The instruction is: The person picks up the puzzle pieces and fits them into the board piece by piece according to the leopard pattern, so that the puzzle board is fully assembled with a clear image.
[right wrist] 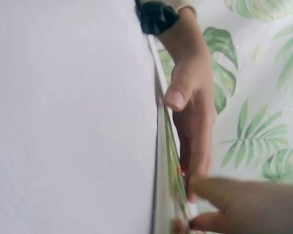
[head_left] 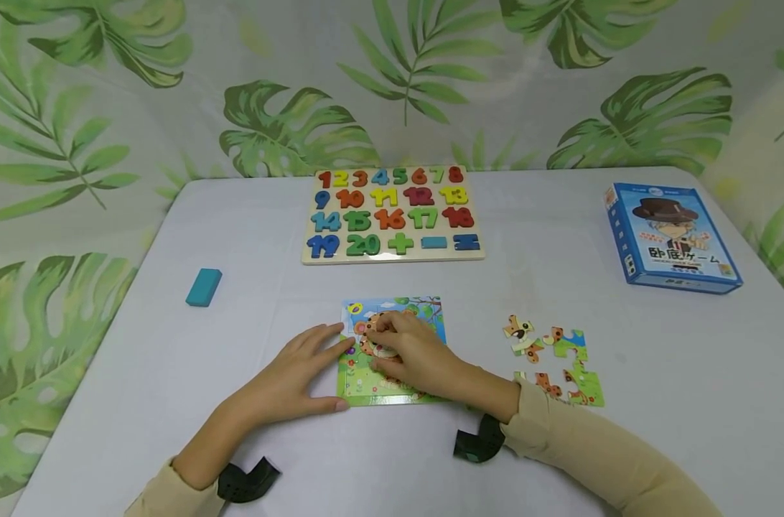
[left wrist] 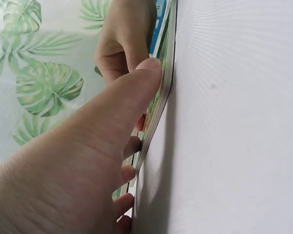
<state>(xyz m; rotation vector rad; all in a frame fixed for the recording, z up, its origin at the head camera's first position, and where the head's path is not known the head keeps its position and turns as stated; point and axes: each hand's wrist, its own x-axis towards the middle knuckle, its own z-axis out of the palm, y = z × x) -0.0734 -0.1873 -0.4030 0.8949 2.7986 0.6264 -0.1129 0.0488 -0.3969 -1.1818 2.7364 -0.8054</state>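
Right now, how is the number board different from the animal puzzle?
The number board looks bigger than the animal puzzle. The number board holds colourful numbers and signs; the animal puzzle shows a spotted animal outdoors. No hand is at the number board, while the left hand and right hand are at the animal puzzle. Both lie flat on the white table.

Head view: from above, facing forward-down at table [head_left: 366,467]; wrist views: close, table-level, both sharing hands [head_left: 282,384].
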